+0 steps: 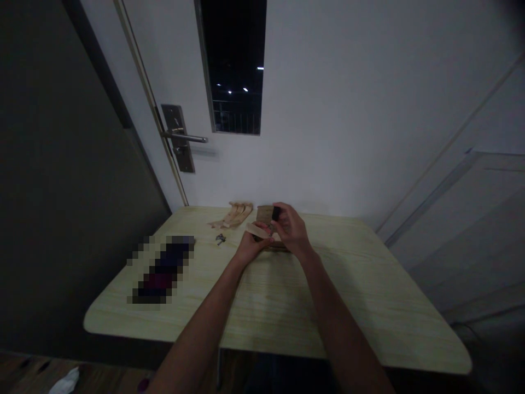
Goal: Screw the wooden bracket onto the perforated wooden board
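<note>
My left hand [251,247] is closed round a pale flat wooden piece [257,231] above the far middle of the table. My right hand [290,230] is closed on a small tool with a dark handle [276,213], its tip meeting the wooden piece. Just behind the hands lies a brown wooden block [264,212]. Under the hands another wooden part [277,247] rests on the table, mostly hidden.
Several curved light wooden pieces [234,214] lie at the table's far edge, with small dark screws [221,238] near them. A dark blurred flat object [162,269] lies at left on the pale table [287,306]. A door with a metal handle [184,137] stands behind.
</note>
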Motion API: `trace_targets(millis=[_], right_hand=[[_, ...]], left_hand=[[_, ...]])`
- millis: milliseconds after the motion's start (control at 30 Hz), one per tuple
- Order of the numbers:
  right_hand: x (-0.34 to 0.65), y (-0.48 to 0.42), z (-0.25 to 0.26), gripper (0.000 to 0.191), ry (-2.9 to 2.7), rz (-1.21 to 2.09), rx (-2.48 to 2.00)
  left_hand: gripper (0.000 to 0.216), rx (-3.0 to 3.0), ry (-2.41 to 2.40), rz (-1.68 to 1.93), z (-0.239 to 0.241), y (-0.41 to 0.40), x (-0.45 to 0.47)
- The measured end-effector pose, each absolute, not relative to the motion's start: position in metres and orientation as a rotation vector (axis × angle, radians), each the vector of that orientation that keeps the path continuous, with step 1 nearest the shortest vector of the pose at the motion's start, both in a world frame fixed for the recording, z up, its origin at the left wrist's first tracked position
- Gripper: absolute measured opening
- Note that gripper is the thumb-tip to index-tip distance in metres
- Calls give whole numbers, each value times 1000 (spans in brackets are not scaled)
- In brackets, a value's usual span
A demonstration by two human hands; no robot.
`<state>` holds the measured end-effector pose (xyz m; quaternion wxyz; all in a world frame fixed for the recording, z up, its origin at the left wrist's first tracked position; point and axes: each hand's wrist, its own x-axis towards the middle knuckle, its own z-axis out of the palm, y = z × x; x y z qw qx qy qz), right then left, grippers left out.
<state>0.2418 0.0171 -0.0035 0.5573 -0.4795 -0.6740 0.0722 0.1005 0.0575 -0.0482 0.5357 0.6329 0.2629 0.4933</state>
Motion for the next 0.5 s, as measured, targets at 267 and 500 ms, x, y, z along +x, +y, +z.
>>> trace_targets(millis=[267, 500], right_hand=[[239, 12, 0, 42, -1608, 228, -1126], [240, 15, -3, 42, -1593, 285, -1084]], left_hand=[[40, 1502, 624, 1159, -50, 59, 101], [40, 1498, 638, 1151, -50, 58, 100]])
